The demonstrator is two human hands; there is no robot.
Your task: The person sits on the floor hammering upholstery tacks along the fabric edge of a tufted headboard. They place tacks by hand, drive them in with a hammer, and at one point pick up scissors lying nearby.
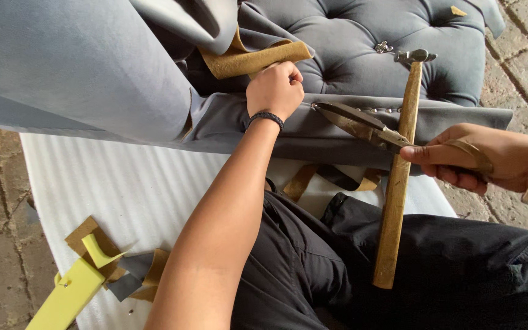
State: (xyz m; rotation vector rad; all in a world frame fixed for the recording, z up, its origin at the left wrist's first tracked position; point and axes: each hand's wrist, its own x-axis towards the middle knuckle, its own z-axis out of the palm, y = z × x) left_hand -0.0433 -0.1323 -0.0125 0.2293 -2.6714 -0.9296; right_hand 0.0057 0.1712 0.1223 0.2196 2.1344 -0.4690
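My left hand (274, 90) is closed on a fold of grey velvet fabric (233, 119) with a tan backing (249, 59), pulling it against the edge of a grey tufted seat (362, 30). My right hand (475, 157) grips the handles of large metal scissors (362, 125). Their blades are slightly apart and point left toward the fabric edge, just right of my left hand. A wooden-handled hammer (398, 177) lies across my lap, its metal head resting on the seat. A row of metal studs (380, 110) runs along the seat edge.
White foam sheet (105, 183) covers the ground under the seat. Fabric scraps and a yellow piece (71, 290) lie at lower left. Brick paving (520, 55) surrounds everything. My black trousers (459, 263) fill the lower right.
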